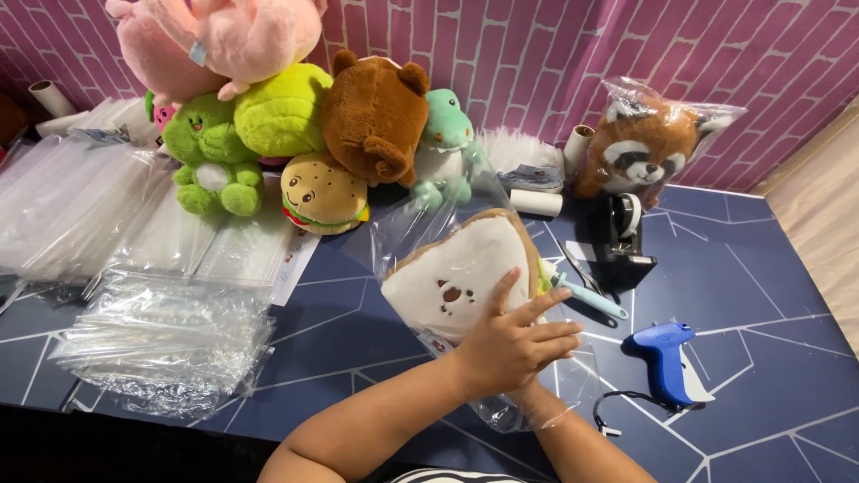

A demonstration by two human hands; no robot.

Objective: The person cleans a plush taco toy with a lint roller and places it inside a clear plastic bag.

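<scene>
The left hand [514, 344], fingers spread, presses the white toast-shaped plush toy [461, 273] inside its clear plastic bag [528, 407], above the dark blue table [769, 268]. The right hand is hidden underneath; its grip I cannot tell. Bagging seems underway; closing the bag's mouth needs care.

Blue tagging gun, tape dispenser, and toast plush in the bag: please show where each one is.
Blue tagging gun [660, 356], head view, on its handle.
Tape dispenser [622, 243], head view, on its black body.
Toast plush [456, 268], head view, on its white face.

Free tabletop [769, 268] far right; tag gun [664, 356], tape dispenser [622, 240] block btwn.
</scene>
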